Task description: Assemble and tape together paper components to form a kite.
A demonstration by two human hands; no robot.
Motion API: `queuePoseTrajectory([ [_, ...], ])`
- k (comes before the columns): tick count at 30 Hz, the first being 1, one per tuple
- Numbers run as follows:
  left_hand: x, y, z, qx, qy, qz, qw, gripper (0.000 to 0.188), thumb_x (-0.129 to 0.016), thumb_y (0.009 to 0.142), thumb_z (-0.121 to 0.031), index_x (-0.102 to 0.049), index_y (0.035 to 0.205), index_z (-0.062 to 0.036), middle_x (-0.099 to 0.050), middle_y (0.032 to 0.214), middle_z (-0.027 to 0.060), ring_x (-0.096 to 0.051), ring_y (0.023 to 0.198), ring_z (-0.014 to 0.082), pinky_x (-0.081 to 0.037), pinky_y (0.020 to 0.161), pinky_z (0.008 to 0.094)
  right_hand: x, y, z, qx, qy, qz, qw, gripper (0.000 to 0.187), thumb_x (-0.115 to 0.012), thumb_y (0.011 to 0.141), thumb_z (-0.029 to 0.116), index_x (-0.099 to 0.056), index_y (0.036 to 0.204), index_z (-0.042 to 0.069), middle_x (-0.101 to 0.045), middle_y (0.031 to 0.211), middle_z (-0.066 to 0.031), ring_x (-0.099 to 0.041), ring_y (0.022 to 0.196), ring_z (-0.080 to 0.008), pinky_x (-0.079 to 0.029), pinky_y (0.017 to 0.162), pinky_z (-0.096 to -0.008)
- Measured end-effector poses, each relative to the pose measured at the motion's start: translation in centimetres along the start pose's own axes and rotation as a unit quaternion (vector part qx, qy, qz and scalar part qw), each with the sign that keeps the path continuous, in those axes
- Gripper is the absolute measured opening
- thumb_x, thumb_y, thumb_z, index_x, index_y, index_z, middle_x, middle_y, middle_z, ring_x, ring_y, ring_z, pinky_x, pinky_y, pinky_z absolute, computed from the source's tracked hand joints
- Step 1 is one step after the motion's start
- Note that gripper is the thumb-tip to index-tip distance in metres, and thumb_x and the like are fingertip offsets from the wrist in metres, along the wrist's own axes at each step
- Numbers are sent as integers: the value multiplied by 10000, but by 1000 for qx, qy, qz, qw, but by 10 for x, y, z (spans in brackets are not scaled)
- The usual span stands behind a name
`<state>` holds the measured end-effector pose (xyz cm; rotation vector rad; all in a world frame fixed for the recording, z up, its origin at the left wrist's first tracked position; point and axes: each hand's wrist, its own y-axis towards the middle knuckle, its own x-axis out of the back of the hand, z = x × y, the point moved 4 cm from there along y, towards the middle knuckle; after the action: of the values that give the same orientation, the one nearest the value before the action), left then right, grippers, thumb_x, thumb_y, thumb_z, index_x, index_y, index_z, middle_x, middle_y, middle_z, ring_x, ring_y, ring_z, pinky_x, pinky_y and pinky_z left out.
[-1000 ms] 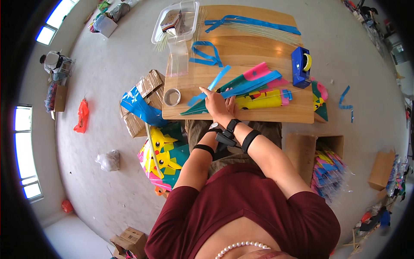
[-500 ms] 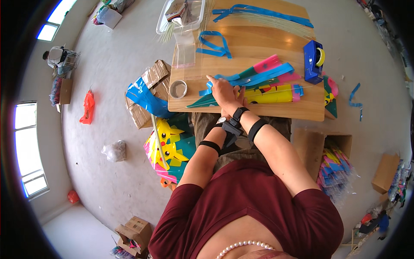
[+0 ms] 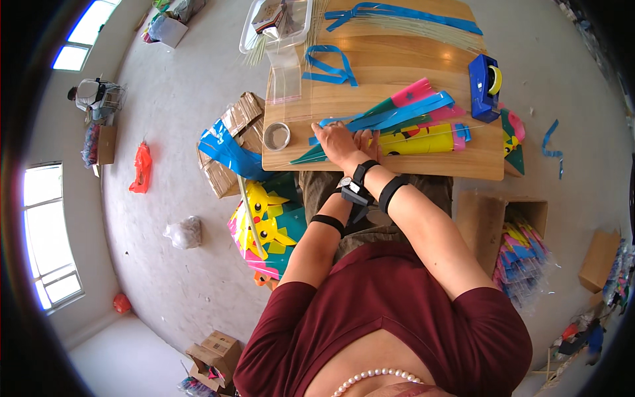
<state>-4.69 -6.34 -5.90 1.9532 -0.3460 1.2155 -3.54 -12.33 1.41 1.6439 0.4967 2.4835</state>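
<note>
A folded kite (image 3: 417, 140) of thin green, pink and yellow sheet lies along the table's near edge, its green point to the left. Blue ribbon tails (image 3: 413, 111) run along its far side. My forearms cross at the wrists. My right hand (image 3: 336, 143) reaches over to the left, fingers curled down at the kite's narrow part beside the blue ribbon. My left hand (image 3: 365, 141) is under and to the right of it, closed on the kite's middle; its fingers are partly hidden.
The wooden table (image 3: 397, 59) bears a clear tape roll (image 3: 276, 136), a blue tape dispenser (image 3: 485, 89), a loose blue ribbon (image 3: 331, 74), thin sticks and a plastic bin (image 3: 301, 36). Cardboard (image 3: 225, 142) and a printed kite (image 3: 264, 225) are at left, an open carton (image 3: 479, 225) at right.
My right hand's fingers, stretched to the left before, have curled down onto the kite. My left hand stays at the kite's middle. The whole view has shifted slightly.
</note>
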Motion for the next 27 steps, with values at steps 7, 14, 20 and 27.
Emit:
queuePoseTrajectory([
  [7, 36, 13, -9, 0, -25, 2, 1000, 563, -599, 842, -278, -612, 1362, -63, -476, 1272, 114, -421, 1252, 336, -298, 1104, 528, -7, -5, 14, 18, 26, 8, 999, 146, -565, 896, 115, -615, 1029, 81, -702, 786, -110, -710, 821, -288, -510, 793, -409],
  [14, 18, 4, -9, 11, -9, 16, 1000, 569, -574, 866, -295, -579, 1389, -70, -466, 1346, 111, -387, 1346, 326, -237, 1177, 533, 0, -8, 7, 20, -27, -1, 999, 115, -571, 891, 128, -616, 986, 82, -696, 759, -96, -705, 823, -273, -503, 802, -404],
  [20, -12, -14, 8, 99, -189, 83, 973, 571, -549, 887, -291, -554, 1415, -75, -441, 1412, 98, -370, 1381, 301, -243, 1193, 488, 7, -1, 5, 25, -68, 13, 997, 105, -584, 879, 138, -637, 955, 88, -706, 747, -90, -707, 820, -257, -499, 814, -391],
  [27, -6, -10, 2, 30, -147, 40, 988, 552, -412, 1030, -262, -254, 1556, -207, -341, 1541, -25, -253, 1530, 152, -286, 1078, 311, 3, -3, -6, 24, -103, 7, 994, 96, -587, 893, 148, -642, 955, 100, -714, 754, -73, -718, 847, -240, -489, 845, -406],
])
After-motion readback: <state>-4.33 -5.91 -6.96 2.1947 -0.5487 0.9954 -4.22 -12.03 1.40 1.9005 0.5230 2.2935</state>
